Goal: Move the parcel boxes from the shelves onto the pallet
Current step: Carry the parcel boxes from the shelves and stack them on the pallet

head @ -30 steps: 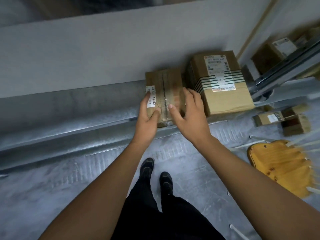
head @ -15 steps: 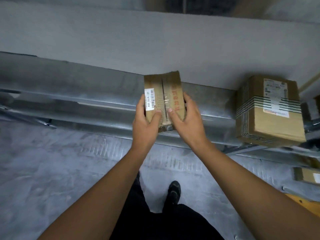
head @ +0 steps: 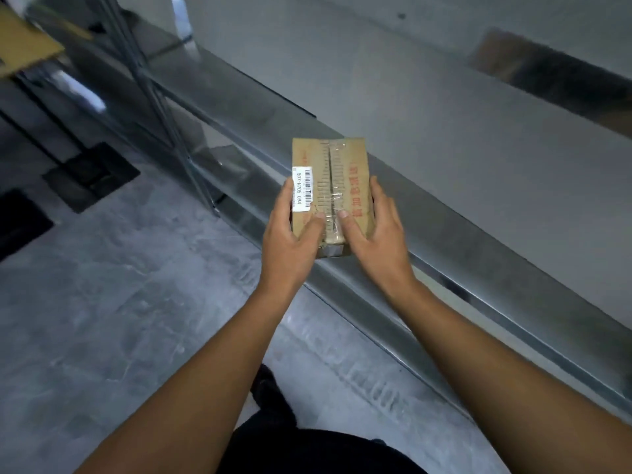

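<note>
parcel box now lifted off shelf, held before it | left hand and right hand both grip it | pallet unseen, carry likely next

A single camera, worn on the person's head, looks forward and steeply down. Both forearms enter from the bottom edge and meet near the middle of the view. There the left hand and the right hand hold a parcel box close under the lens, its taped top face turned up to the camera. At the bottom edge, straight below, are the person's dark trousers and one shoe on the grey floor. The view is tilted: the shelf's metal front beam runs slantwise from upper left to lower right, and its upright post leans at the upper left. The far parts are blurred.
</note>
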